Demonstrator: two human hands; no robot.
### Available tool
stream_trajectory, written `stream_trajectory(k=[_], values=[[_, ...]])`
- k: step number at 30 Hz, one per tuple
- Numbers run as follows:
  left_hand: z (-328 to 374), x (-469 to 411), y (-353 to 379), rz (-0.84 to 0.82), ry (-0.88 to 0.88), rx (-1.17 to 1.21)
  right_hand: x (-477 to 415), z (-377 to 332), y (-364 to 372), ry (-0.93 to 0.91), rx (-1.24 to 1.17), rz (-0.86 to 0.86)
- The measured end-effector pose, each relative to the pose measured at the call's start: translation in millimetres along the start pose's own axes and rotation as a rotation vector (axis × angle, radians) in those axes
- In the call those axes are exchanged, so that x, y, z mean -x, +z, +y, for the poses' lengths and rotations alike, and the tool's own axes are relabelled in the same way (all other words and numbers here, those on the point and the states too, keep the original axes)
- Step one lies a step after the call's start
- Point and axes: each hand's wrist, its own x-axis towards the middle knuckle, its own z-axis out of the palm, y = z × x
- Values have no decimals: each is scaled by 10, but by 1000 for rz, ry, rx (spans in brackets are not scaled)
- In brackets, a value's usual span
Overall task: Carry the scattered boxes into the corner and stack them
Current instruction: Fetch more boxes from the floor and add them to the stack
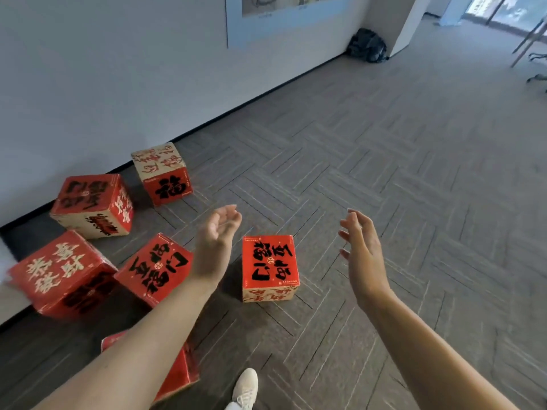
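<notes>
1. Grip state: your left grip [217,244] and right grip [362,255] are both spread, fingers relaxed and slightly curled, palms facing each other, holding nothing.
2. Target position: the nearest box [269,263] stands alone on the floor [384,173] between the two grips, red printed face up. Neither grip touches it; both hang above it, one to either side.
3. Other boxes: four lie to the left, near the wall [88,84]. These are a beige-topped box [162,173], a red-topped box [93,204] near it, a far-left box [62,270] and a middle box [161,267] just behind your left forearm. A sixth box [180,368] lies partly hidden under that forearm. None is stacked.
4. Current step: judged to be the reach to pick up the nearest box. No carry is under way.
5. Next move: lower both grips until the palms meet opposite side faces, then press inward evenly before lifting. Keep the box level.
6. Destination: a dark bag [367,45] sits in the far corner beside a white pillar [405,25]. Whether that is the intended corner cannot be told, so confirm before you walk.
7. Footing: your shoe [245,386] is near the sixth box; step clear of it.
</notes>
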Motion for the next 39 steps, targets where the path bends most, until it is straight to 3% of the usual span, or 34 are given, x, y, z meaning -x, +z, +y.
stream_trajectory(k=[9,17,22,30,35,39], values=[[-646,-1284,589,164,-205,-116,-2086,624,318,87,87,-196],[-2284,-1781,1035,388,-522,-95,-3156,2180,578,255,195,-422],[-3607,-2068,1251,428,-675,-105,-3523,3394,849,374,247,-474],[-5477,-2418,1448,442,-765,-180,-3931,5320,1327,485,336,-500],[-6184,-2336,1602,421,-799,-197,-4049,6131,1466,622,371,-467],[-6408,-2268,1716,498,-752,-201,-3986,6387,1551,676,233,-419]])
